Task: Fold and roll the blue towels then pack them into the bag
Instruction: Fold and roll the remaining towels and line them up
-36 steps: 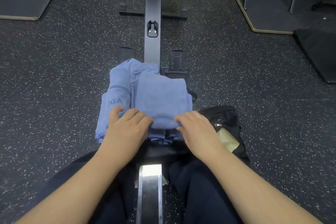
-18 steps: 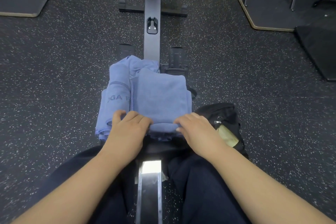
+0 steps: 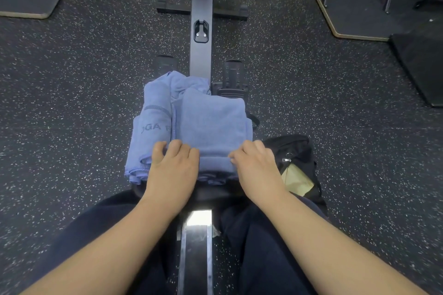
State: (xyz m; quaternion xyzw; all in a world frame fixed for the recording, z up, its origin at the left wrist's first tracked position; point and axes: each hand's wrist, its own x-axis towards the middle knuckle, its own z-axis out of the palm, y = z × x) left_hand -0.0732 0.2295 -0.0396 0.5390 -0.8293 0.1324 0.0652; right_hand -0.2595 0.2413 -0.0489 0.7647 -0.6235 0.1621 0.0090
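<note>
1. A person sits astride a rowing machine rail (image 3: 201, 50), dark trousers on either side of it, looking down at a pile of blue towels (image 3: 191, 127) stacked on the seat ahead of the knees.

2. The top towel (image 3: 212, 124) lies folded into a neat rectangle. Its near edge is turned over into the start of a roll.

3. The left hand (image 3: 173, 170) curls its fingers over the left end of that rolled edge and grips it. The right hand (image 3: 257, 167) does the same at the right end, fingers tucked round the fold.

4. Beneath and to the left lies a second folded towel (image 3: 153, 124), printed with dark lettering that is partly hidden. A looser, crumpled towel (image 3: 187, 81) shows at the far side of the pile, against the rail.

5. A black bag (image 3: 297, 151) sits on the floor just to the right of the pile, close to the right wrist. Its top is open, with a zip pull visible at the mouth.

6. Inside the bag a pale yellowish item (image 3: 297, 179) shows; what it is cannot be told. No blue towel is visible in the bag.

7. The speckled rubber floor (image 3: 72, 103) surrounds everything, and the machine's footrests (image 3: 232, 74) stand beyond the pile.
</note>
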